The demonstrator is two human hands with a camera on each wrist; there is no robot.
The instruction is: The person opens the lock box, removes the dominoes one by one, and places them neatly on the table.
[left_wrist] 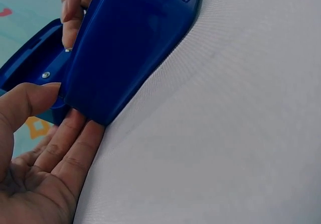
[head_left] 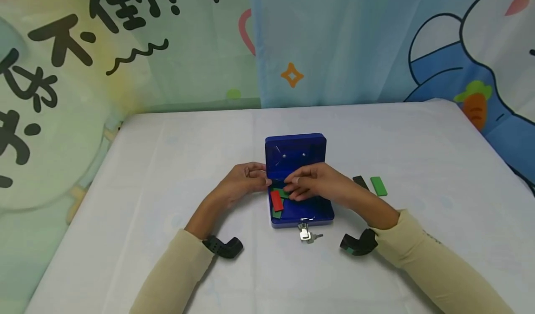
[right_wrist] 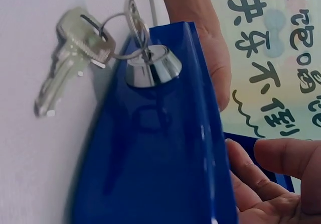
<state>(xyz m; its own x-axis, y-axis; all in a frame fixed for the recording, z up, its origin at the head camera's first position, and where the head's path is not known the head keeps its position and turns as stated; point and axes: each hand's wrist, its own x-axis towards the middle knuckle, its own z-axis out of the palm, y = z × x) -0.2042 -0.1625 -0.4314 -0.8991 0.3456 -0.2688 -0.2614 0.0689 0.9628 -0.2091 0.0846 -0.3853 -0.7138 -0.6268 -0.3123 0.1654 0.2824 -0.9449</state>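
Note:
A blue metal cash box (head_left: 309,209) stands with its lid (head_left: 296,152) raised. Inside, at its left, a flat red piece (head_left: 277,201) overlaps several flat green pieces (head_left: 277,213). My left hand (head_left: 244,181) grips the left rear corner; in the left wrist view its thumb is at the rim and its straight fingers lie against the outside. Over the box hovers my right hand (head_left: 317,181), fingers loosely bent and empty. The right wrist view shows its thumb apart from the fingers (right_wrist: 251,176). A silver lock (right_wrist: 153,66) with keys (right_wrist: 57,68) sits on the front wall.
To the right of the box, a green piece (head_left: 378,186) and a black piece (head_left: 360,182) lie on the white tablecloth (head_left: 200,142); my right forearm partly covers the black one. A printed curtain (head_left: 334,44) hangs behind the table's far edge.

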